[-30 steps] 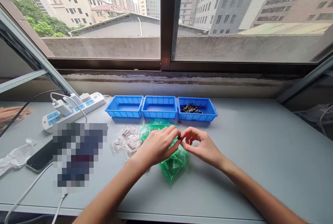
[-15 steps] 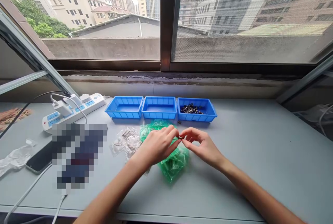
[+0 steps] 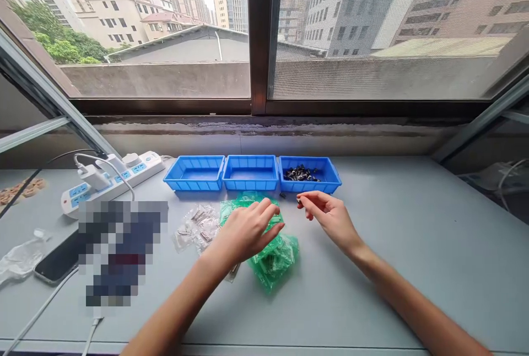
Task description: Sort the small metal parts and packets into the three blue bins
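Note:
My right hand [image 3: 328,217] is pinched on a small dark part at its fingertips, just in front of the right blue bin [image 3: 326,181], which holds several small dark parts [image 3: 301,173]. My left hand [image 3: 248,230] hovers with loosely curled fingers over a heap of green plastic bags [image 3: 275,257] and holds nothing I can see. One small dark part [image 3: 282,195] lies loose on the table before the bins. The middle blue bin [image 3: 250,179] and left blue bin [image 3: 194,180] look empty.
Clear small bags [image 3: 196,226] lie left of the green heap. A white power strip [image 3: 111,179] with plugged chargers and cables sits at the back left. A phone [image 3: 55,262] and crumpled plastic [image 3: 19,259] lie at the left. A window sill runs behind the bins.
The two hands were touching at the fingertips around a small dark part. They have come apart: my right hand moved up toward the right bin with the part, my left hand stayed over the green bags.

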The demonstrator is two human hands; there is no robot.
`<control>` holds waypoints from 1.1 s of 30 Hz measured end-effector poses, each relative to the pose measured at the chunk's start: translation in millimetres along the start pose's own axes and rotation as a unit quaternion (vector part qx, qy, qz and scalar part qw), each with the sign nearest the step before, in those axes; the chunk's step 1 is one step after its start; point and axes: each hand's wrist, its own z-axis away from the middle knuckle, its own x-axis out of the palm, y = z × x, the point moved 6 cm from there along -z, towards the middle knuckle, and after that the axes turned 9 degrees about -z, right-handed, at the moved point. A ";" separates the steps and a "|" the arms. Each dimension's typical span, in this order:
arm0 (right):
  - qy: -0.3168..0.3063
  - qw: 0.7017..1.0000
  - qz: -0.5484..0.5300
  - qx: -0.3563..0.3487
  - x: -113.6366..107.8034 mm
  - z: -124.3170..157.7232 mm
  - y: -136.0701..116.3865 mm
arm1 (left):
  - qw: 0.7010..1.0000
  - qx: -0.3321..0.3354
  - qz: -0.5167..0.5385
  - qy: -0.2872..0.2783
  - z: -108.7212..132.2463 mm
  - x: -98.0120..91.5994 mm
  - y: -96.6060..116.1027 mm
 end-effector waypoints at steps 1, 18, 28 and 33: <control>0.005 1.000 0.005 0.000 -3.2 -2.1 1.0 | 1.000 0.000 0.002 0.004 0.1 -1.0 -0.3; 0.103 0.991 0.042 -0.069 -34.1 -14.1 5.3 | 1.000 -0.005 0.010 0.006 0.9 -2.5 -0.5; -0.148 0.914 0.310 -0.217 6.8 -3.5 7.1 | 1.000 0.001 -0.004 0.024 1.5 -3.6 0.3; -0.219 0.859 0.414 -0.208 22.6 2.9 19.5 | 0.999 0.011 -0.006 0.033 2.5 -5.5 1.8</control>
